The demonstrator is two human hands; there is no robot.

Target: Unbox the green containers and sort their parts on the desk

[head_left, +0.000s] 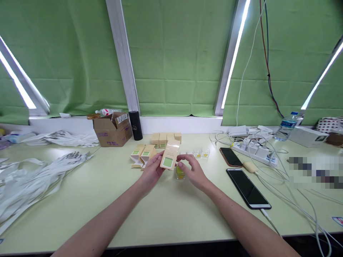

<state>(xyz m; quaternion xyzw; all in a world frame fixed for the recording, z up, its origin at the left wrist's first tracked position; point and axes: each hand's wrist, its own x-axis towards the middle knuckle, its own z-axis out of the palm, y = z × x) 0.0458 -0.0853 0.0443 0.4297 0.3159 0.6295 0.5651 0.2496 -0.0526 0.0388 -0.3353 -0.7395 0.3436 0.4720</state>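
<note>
My left hand point(152, 170) grips a slim tan cardboard box point(171, 149) with a green square near its lower end, tilted above the table. My right hand point(197, 173) is just right of that box, fingers curved with thumb and forefinger apart; whether a fingertip touches the box edge is hard to tell. Under the right fingertips stands a small clear container point(180, 174) with something yellow-green in it, partly hidden by the hand. Left of the box are two open tan cartons point(146, 151) lying on the table. Behind it, several similar boxes point(163, 138) stand in a row.
Small clear cups point(197, 154) sit beyond my right hand. Rightward lie two phones point(249, 189), a power strip point(255, 154), tangled cables and a water bottle point(286, 127). Leftward are white straps point(34, 182), a brown carton point(112, 132) and a black tumbler point(136, 125).
</note>
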